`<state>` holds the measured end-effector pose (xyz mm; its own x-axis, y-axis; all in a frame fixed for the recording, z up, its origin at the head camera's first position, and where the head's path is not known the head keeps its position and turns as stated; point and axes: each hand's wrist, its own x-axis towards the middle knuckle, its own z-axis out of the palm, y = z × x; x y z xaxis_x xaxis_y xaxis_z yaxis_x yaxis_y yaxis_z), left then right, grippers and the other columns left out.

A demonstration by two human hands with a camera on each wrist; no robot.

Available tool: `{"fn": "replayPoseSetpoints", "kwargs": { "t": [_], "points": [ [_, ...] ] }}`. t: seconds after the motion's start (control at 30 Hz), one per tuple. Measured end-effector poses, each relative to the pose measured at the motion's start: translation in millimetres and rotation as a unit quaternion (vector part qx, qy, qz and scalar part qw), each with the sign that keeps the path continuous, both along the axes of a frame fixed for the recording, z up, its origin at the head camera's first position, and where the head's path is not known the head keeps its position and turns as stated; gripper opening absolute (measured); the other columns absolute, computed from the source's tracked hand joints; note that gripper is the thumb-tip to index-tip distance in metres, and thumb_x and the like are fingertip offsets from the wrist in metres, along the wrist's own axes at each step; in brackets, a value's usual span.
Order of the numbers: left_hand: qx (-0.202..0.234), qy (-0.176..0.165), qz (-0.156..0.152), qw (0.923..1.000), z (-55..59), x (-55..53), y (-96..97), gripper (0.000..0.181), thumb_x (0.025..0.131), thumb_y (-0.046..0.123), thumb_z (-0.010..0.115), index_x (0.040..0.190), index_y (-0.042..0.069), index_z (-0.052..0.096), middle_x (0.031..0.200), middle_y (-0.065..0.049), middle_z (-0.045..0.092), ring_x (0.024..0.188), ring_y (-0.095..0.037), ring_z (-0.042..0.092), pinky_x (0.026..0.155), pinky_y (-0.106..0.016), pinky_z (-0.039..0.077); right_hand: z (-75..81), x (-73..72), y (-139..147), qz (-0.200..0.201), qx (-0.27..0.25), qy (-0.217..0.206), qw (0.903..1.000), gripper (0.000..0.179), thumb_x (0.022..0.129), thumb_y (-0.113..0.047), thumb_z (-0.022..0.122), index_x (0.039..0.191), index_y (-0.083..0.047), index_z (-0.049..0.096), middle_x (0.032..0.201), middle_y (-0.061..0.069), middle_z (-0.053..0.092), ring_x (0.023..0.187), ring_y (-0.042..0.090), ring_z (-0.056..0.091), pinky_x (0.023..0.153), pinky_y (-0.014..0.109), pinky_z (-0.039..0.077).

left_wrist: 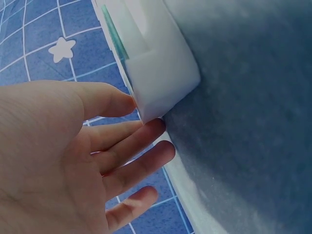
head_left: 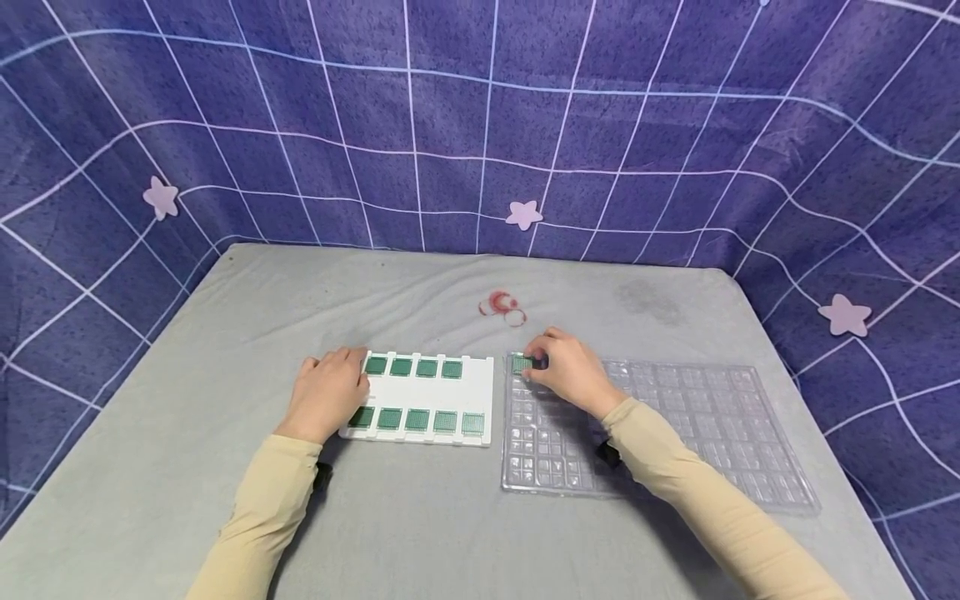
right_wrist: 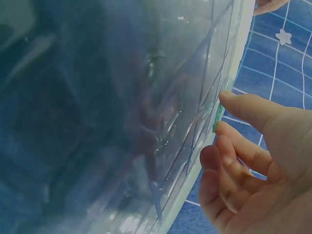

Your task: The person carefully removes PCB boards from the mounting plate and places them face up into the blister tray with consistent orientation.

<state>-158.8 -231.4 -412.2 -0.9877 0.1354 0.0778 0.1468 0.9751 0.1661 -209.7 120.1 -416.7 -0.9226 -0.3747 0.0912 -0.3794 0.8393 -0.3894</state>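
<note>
My left hand (head_left: 326, 396) holds the left end of a white tray (head_left: 420, 390), its thumb and forefinger pinching a corner in the left wrist view. Two rows of small green square chips (head_left: 417, 419) sit along the tray's long sides; bare white shows at the back row's right end. At the far left corner of a clear plastic compartment tray (head_left: 720, 392), my right hand (head_left: 573, 367) pinches a green square chip (head_left: 521, 364) between thumb and forefinger. Only a thin green edge of this chip (right_wrist: 218, 117) shows in the right wrist view.
Both trays lie side by side on a grey cloth-covered table (head_left: 420, 525), a narrow gap between them. Red ring-shaped marks (head_left: 501, 305) are on the cloth behind. A blue gridded curtain (head_left: 450, 125) with pale stars surrounds the back and sides.
</note>
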Motion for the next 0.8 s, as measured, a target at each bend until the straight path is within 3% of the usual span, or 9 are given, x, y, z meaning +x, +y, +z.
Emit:
{"fn": "replayPoseSetpoints", "kwargs": {
  "t": [0.8],
  "points": [
    [0.005, 0.0, 0.002, 1.0, -0.3, -0.4, 0.0, 0.045, 0.099, 0.014, 0.051, 0.139, -0.006, 0.057, 0.134, -0.025, 0.064, 0.12, -0.042, 0.061, 0.091, -0.053, 0.038, 0.8, -0.6, 1.0, 0.005, 0.001, -0.013, 0.9999, 0.034, 0.084, -0.031, 0.084, 0.111, -0.013, 0.076, 0.1, 0.003, 0.066, 0.08, 0.015, 0.06, 0.07, 0.033, 0.051]
  ]
}}
